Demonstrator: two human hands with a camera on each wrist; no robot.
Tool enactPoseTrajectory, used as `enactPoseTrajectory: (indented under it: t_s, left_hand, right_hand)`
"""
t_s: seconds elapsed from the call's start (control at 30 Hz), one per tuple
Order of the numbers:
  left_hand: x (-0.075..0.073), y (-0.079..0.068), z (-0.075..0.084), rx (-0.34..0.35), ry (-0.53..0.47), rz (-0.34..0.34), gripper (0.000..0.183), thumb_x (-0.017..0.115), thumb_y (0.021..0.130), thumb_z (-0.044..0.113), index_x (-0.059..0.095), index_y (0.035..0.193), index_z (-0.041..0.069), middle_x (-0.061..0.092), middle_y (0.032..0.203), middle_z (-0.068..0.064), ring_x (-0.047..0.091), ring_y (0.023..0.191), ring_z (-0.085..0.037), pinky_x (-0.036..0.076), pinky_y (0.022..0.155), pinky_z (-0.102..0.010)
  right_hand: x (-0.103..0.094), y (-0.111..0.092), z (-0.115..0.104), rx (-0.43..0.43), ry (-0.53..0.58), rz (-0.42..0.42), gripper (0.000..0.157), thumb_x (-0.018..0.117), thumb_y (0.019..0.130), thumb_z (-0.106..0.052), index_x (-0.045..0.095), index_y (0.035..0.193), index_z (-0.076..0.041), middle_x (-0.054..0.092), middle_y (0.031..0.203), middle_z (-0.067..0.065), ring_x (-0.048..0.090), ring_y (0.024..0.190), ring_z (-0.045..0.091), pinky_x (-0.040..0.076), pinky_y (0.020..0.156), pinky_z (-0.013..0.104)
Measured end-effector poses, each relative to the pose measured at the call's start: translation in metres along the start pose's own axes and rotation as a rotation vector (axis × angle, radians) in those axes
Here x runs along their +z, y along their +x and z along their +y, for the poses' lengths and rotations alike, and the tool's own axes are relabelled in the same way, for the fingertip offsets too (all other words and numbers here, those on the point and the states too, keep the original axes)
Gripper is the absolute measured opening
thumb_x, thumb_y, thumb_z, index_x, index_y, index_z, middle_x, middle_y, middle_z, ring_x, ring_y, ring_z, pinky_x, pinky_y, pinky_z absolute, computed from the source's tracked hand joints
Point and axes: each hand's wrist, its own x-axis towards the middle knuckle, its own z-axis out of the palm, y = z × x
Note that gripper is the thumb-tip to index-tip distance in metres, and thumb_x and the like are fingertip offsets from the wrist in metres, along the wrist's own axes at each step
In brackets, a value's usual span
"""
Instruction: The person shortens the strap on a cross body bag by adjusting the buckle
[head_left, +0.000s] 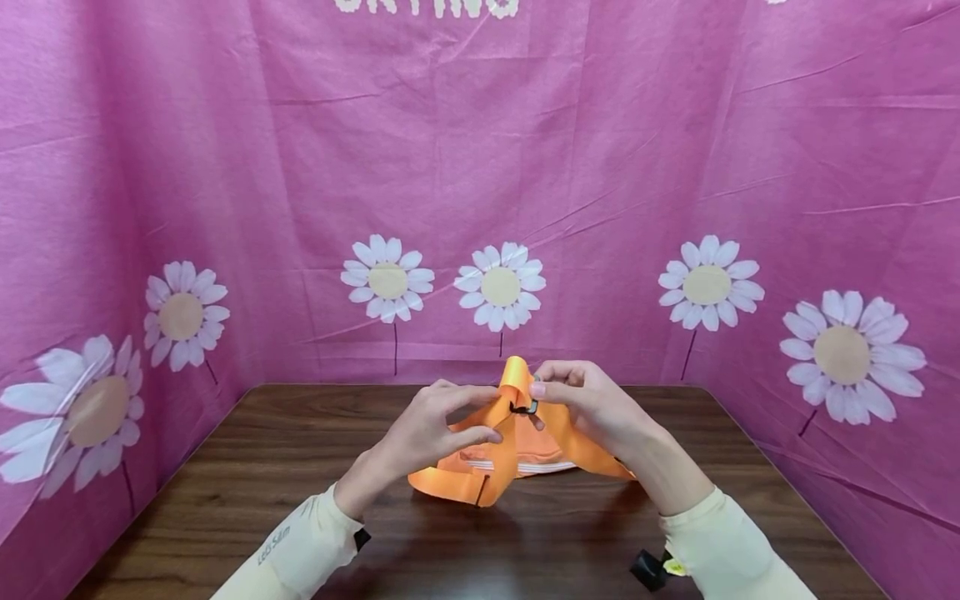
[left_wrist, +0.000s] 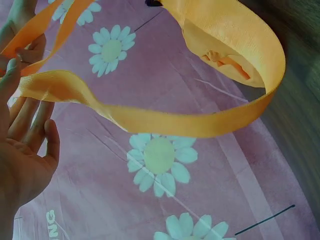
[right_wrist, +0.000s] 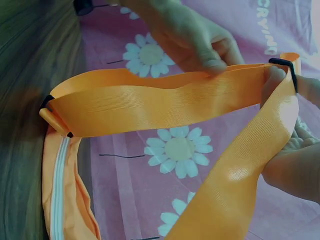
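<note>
Strap (head_left: pixel 505 458) seems mid-adjustment, right hand (head_left: pixel 596 406) pinching it beside buckle (head_left: pixel 519 409), left hand (head_left: pixel 431 425) left of buckle, thumb and forefinger apart; next likely needs slack fed.

head: forward-down, farther | wrists: close, tilted | shared: orange strap (right_wrist: pixel 200 101)

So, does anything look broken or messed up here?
Nothing looks broken or spilled. The orange strap looks a bit twisted in the left wrist view, and the pink curtain behind has creases.
</note>
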Motion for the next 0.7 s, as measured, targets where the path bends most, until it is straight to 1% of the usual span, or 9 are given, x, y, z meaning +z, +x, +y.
enactPoseTrajectory:
  t_s: [0.07,0.17,0.23,0.33,0.4,0.5,0.6,0.7]
  left_hand:
    - [-0.001,0.000,-0.003,0.005,0.005,0.007,0.052,0.090,0.078,0.026,0.072,0.125,0.011,0.073,0.116,0.007,0.065,0.090,-0.009,0.045,0.079,-0.029]
    - [-0.002,-0.001,-0.007,0.005,0.003,0.010,0.050,0.090,0.078,0.024,0.073,0.123,0.012,0.073,0.113,0.008,0.064,0.084,-0.010,0.046,0.077,-0.030]
    - [-0.002,-0.001,-0.009,0.013,0.003,0.008,0.047,0.090,0.079,0.022,0.073,0.121,0.012,0.074,0.109,0.007,0.063,0.079,-0.010,0.046,0.076,-0.031]
    - [-0.003,-0.001,-0.011,0.009,-0.009,-0.017,0.042,0.089,0.081,0.018,0.074,0.120,0.011,0.075,0.104,0.007,0.060,0.071,-0.012,0.046,0.074,-0.030]
    - [-0.004,-0.002,-0.012,0.000,-0.014,-0.042,0.040,0.086,0.084,0.017,0.074,0.121,0.010,0.074,0.100,0.010,0.058,0.069,-0.013,0.045,0.073,-0.028]
    - [-0.006,-0.001,-0.011,0.002,-0.012,-0.071,0.039,0.084,0.085,0.016,0.074,0.123,0.010,0.073,0.099,0.011,0.057,0.068,-0.016,0.044,0.072,-0.025]
    - [-0.008,-0.001,-0.012,0.058,0.056,-0.092,0.043,0.087,0.083,0.014,0.074,0.123,0.008,0.074,0.100,0.008,0.056,0.068,-0.016,0.044,0.070,-0.024]
    - [-0.007,-0.001,-0.014,0.142,0.188,-0.132,0.046,0.088,0.082,0.014,0.073,0.125,0.008,0.075,0.096,0.006,0.057,0.066,-0.010,0.046,0.070,-0.024]
  right_hand:
    - [-0.003,-0.001,-0.004,-0.031,0.010,0.004,0.014,0.063,0.100,-0.012,0.068,0.093,-0.001,0.065,0.085,0.012,0.060,0.079,0.026,0.048,0.084,0.040]
    - [-0.007,-0.003,-0.009,-0.066,0.048,0.004,0.015,0.058,0.101,-0.009,0.068,0.092,-0.003,0.064,0.080,0.011,0.060,0.076,0.025,0.049,0.078,0.036]
    - [-0.009,-0.004,-0.011,-0.083,0.072,0.009,0.017,0.056,0.102,-0.008,0.069,0.094,-0.003,0.065,0.079,0.011,0.061,0.077,0.025,0.048,0.079,0.035]
    - [-0.012,-0.005,-0.012,-0.095,0.105,0.020,0.019,0.053,0.103,-0.008,0.069,0.095,-0.003,0.065,0.081,0.011,0.061,0.076,0.024,0.048,0.078,0.034]
    - [-0.013,-0.006,-0.012,-0.101,0.123,0.028,0.019,0.053,0.103,-0.008,0.070,0.095,-0.004,0.066,0.081,0.010,0.062,0.074,0.023,0.048,0.077,0.032]
    - [-0.015,-0.005,-0.011,-0.115,0.143,0.029,0.022,0.052,0.103,-0.007,0.071,0.094,-0.004,0.066,0.079,0.009,0.061,0.073,0.021,0.048,0.075,0.031]
    - [-0.016,-0.004,-0.010,-0.118,0.156,0.041,0.024,0.051,0.103,-0.007,0.072,0.093,-0.006,0.066,0.079,0.007,0.061,0.073,0.020,0.047,0.074,0.030]
    - [-0.016,-0.002,-0.009,-0.106,0.183,0.074,0.026,0.050,0.103,-0.008,0.072,0.090,-0.007,0.068,0.082,0.006,0.060,0.073,0.019,0.047,0.073,0.029]
